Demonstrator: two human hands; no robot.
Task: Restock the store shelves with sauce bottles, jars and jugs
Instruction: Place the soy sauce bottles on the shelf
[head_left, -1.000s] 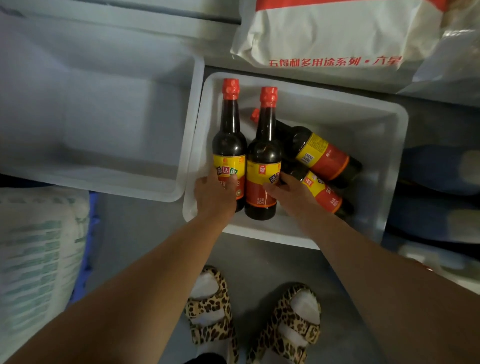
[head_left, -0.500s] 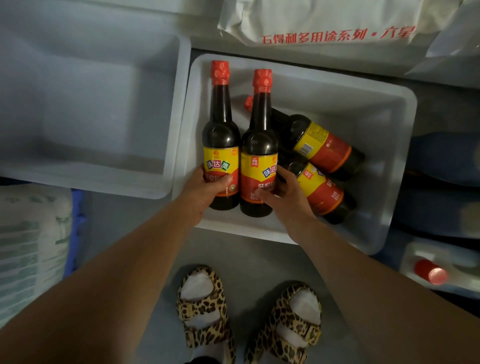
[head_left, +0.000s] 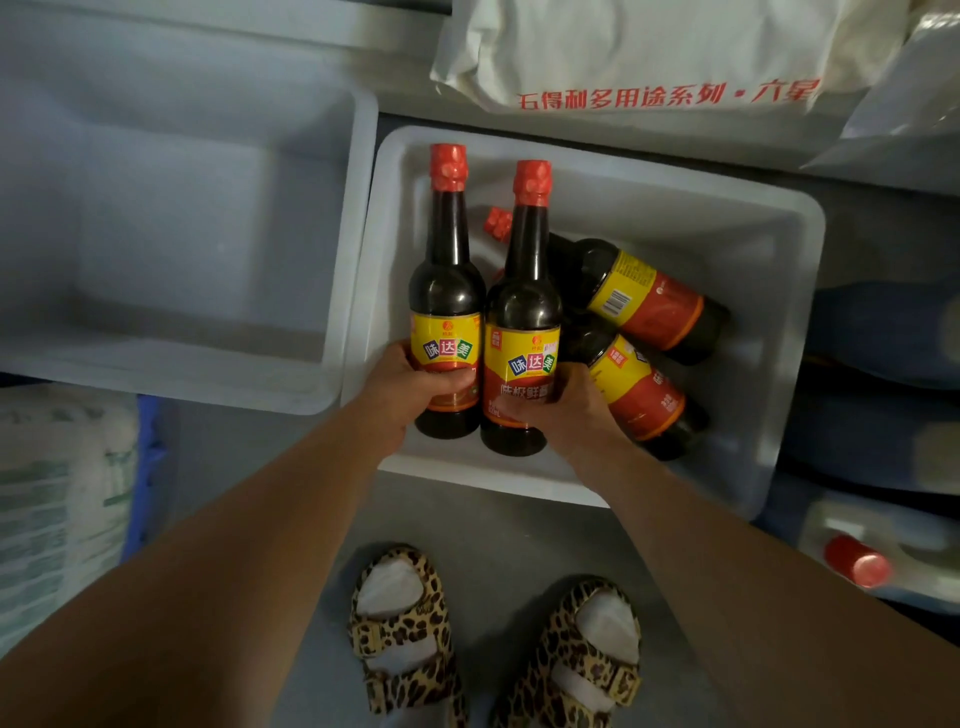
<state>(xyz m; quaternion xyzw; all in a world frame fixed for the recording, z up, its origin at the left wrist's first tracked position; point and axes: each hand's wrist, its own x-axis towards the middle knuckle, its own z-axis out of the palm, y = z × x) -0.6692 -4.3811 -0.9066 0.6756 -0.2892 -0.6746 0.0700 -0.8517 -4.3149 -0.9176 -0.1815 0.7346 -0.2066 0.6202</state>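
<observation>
Right bin (head_left: 789, 312): two bottles lying (head_left: 649, 306) at its right side, one nearer than the other; two upright bottles (head_left: 522, 332) side by side at its left, one in each hand. Left bin (head_left: 343, 260) just beside it. Sack (head_left: 649, 52) beyond; jug (head_left: 878, 556) near right.

Light: dim, cool, bluish from above | Glare: small highlights on my bottle shoulders (head_left: 523, 306) | Blur: edges soft (right side worst) | Distortion: wide-angle bend stretches my forearms
</observation>
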